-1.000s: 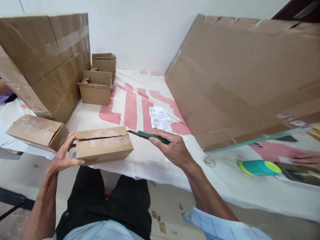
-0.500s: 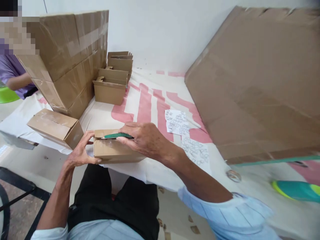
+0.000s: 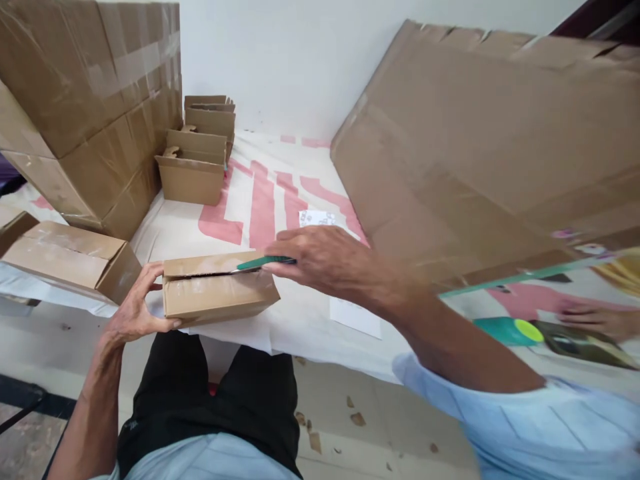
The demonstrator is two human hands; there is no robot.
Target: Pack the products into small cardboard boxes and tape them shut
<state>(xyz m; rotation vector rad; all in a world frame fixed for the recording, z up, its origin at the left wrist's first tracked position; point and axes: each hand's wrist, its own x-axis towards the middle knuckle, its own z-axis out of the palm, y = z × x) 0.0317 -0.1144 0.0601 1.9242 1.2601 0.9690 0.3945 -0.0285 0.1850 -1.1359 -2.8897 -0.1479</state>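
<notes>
A small taped cardboard box (image 3: 217, 297) lies at the near edge of the white and pink table cover (image 3: 265, 213). My left hand (image 3: 134, 308) grips the box's left end, thumb on top and fingers below. My right hand (image 3: 327, 261) is closed on a green-handled knife (image 3: 263, 263). The blade lies along the seam on top of the box, pointing left.
A large taped carton (image 3: 95, 100) stands at the left, with another small closed box (image 3: 70, 257) below it. Open small boxes (image 3: 193, 170) sit at the back. A big flat cardboard sheet (image 3: 480, 153) leans at the right. Another person's hand (image 3: 597, 319) and a teal object (image 3: 507, 330) are at the far right.
My right hand carried the knife from the table right of the box onto the box top, ran it left along the seam, then drew it back to the right. My left hand kept holding the box.
</notes>
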